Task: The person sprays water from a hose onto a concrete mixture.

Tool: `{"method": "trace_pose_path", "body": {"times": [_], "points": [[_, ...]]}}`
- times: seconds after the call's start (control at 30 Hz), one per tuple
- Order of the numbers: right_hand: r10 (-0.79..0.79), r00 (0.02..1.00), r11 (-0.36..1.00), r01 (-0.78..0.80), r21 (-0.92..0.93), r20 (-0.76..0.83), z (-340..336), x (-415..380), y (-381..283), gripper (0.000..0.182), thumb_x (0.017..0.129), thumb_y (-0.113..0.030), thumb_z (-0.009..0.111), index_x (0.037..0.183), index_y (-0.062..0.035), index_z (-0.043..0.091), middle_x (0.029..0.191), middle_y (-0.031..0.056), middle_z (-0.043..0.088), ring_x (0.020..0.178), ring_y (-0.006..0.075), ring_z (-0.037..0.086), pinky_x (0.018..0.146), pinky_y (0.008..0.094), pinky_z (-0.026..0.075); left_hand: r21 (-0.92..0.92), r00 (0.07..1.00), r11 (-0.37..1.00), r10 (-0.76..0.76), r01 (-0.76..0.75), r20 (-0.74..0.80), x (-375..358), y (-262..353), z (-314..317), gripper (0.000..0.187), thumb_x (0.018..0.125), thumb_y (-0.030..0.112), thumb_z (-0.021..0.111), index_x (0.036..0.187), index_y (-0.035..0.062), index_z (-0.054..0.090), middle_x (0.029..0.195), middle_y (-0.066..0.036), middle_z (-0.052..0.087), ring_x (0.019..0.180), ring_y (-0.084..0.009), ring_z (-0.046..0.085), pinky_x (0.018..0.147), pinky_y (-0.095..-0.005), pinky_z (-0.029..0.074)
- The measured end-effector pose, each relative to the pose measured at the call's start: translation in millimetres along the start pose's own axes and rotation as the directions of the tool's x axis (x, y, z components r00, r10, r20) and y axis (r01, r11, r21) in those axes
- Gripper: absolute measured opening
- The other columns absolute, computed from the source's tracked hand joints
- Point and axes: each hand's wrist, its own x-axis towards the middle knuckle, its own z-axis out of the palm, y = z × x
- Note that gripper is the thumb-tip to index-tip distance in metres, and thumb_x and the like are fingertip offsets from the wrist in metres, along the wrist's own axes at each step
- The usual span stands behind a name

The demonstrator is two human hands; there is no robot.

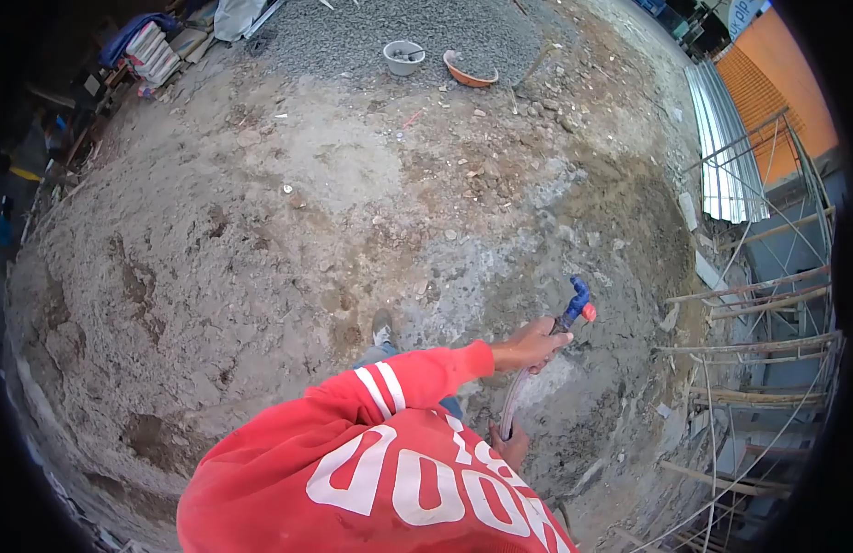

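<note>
My left hand [535, 345], at the end of a red sleeve, is closed round the end of a clear-looking hose [512, 402], just below a blue plastic tap [578, 299]. The tap has a red knob [589, 313] on its side and points away from me over the ground. Lower down, beside my sweatshirt [417, 479], my right hand [510, 446] is wrapped round the same hose. Part of that hand and the rest of the hose are hidden by my body. I cannot make out any water leaving the tap.
Rough, muddy ground [215, 240] spreads round my shoe [381, 324]. A gravel heap [344, 46] lies at the far side, with a white basin [404, 57] and an orange basin [471, 72] at its edge. Wooden poles [767, 346] stick out on the right. Stacked sacks [152, 53] stand far left.
</note>
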Motion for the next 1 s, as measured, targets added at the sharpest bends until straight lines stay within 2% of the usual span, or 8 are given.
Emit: {"method": "trace_pose_path", "body": {"times": [0.2, 0.27, 0.33, 0.4, 0.53, 0.67, 0.83, 1.0], "points": [[0.124, 0.978, 0.953, -0.164, 0.254, 0.167, 6.0, 58.7, -55.5, 0.024, 0.070, -0.014, 0.069, 0.081, 0.0004, 0.053, 0.067, 0.0065, 0.057, 0.058, 0.0147, 0.049, 0.056, 0.0293, 0.040, 0.081, 0.980, 0.992, 0.076, -0.092, 0.182, 42.5, 88.0, -42.9, 0.023, 0.090, 0.029, 0.049, 0.081, 0.0095, 0.040, 0.058, 0.003, 0.038, 0.042, -0.0075, 0.040, 0.036, -0.0247, 0.033], [0.088, 0.936, 0.733, -0.293, 0.614, 0.341, 10.7, 81.5, -59.2, 0.032, 0.069, -0.015, 0.069, 0.096, -0.0024, 0.055, 0.082, 0.0081, 0.060, 0.073, 0.0157, 0.057, 0.064, 0.0284, 0.044, 0.151, 0.984, 0.985, 0.059, -0.085, 0.168, 58.4, 115.6, -62.2, 0.023, 0.089, 0.029, 0.049, 0.084, 0.0078, 0.042, 0.059, 0.002, 0.040, 0.045, -0.0090, 0.042, 0.040, -0.0265, 0.036], [0.113, 0.942, 0.576, -0.320, 0.752, 0.315, 19.4, 111.5, -62.2, 0.040, 0.072, -0.017, 0.066, 0.107, -0.0048, 0.050, 0.093, 0.0080, 0.057, 0.085, 0.0170, 0.056, 0.072, 0.0290, 0.043, 0.225, 0.988, 0.971, 0.045, -0.079, 0.151, 82.9, 135.1, -87.5, 0.023, 0.089, 0.028, 0.049, 0.087, 0.0061, 0.044, 0.060, 0.001, 0.042, 0.049, -0.0106, 0.045, 0.044, -0.0283, 0.038], [0.255, 0.943, 0.426, -0.308, 0.850, 0.214, 13.9, 154.3, -85.1, 0.043, 0.078, -0.023, 0.061, 0.114, -0.0058, 0.045, 0.097, 0.0074, 0.055, 0.089, 0.0180, 0.055, 0.076, 0.0300, 0.042, 0.489, 0.921, 0.783, 0.362, -0.384, 0.144, 119.9, 142.0, -117.9, 0.028, 0.086, 0.028, 0.052, 0.095, 0.0019, 0.047, 0.065, -0.004, 0.047, 0.060, -0.0168, 0.050, 0.057, -0.0335, 0.041], [0.242, 0.970, 0.531, -0.147, 0.834, 0.017, -1.2, 270.5, -135.7, 0.045, 0.084, -0.036, 0.053, 0.118, -0.0067, 0.043, 0.094, 0.0061, 0.056, 0.083, 0.0157, 0.054, 0.071, 0.0295, 0.042, 0.532, 0.946, 0.790, 0.316, -0.305, 0.073, 176.2, 160.2, -171.5, 0.032, 0.084, 0.027, 0.054, 0.099, -0.0004, 0.049, 0.070, -0.008, 0.050, 0.069, -0.0208, 0.050, 0.067, -0.0363, 0.040], [0.098, 0.988, 0.308, 0.085, 0.948, -0.121, -31.6, 389.8, -255.0, 0.054, 0.085, -0.046, 0.050, 0.116, -0.0032, 0.044, 0.088, 0.0052, 0.054, 0.071, 0.0125, 0.052, 0.056, 0.0231, 0.040, 0.543, 0.941, 0.785, 0.339, -0.297, 0.025, 204.1, 207.1, -205.7, 0.029, 0.084, 0.025, 0.053, 0.097, -0.0003, 0.050, 0.074, -0.010, 0.052, 0.071, -0.0207, 0.050, 0.067, -0.0350, 0.040], [0.144, 0.963, 0.637, 0.087, 0.766, -0.229, -71.0, 492.6, -356.2, 0.032, 0.090, -0.037, 0.046, 0.092, -0.0047, 0.045, 0.070, 0.0027, 0.051, 0.053, 0.0077, 0.048, 0.041, 0.0210, 0.032, 0.353, 0.965, 0.900, 0.213, -0.256, 0.155, 263.3, 256.9, -225.9, 0.025, 0.084, 0.020, 0.050, 0.098, -0.0007, 0.050, 0.081, -0.012, 0.056, 0.077, -0.0232, 0.052, 0.072, -0.0355, 0.041], [0.242, 0.941, 0.622, 0.036, 0.782, -0.236, -75.2, 537.4, -376.1, 0.030, 0.089, -0.035, 0.049, 0.074, -0.0084, 0.045, 0.055, -0.0014, 0.045, 0.041, 0.0056, 0.039, 0.037, 0.0205, 0.026, 0.412, 0.932, 0.836, 0.327, -0.363, 0.159, 281.9, 293.9, -240.1, 0.025, 0.086, 0.020, 0.046, 0.100, -0.0011, 0.047, 0.083, -0.011, 0.055, 0.082, -0.0211, 0.053, 0.077, -0.0347, 0.040]]}}
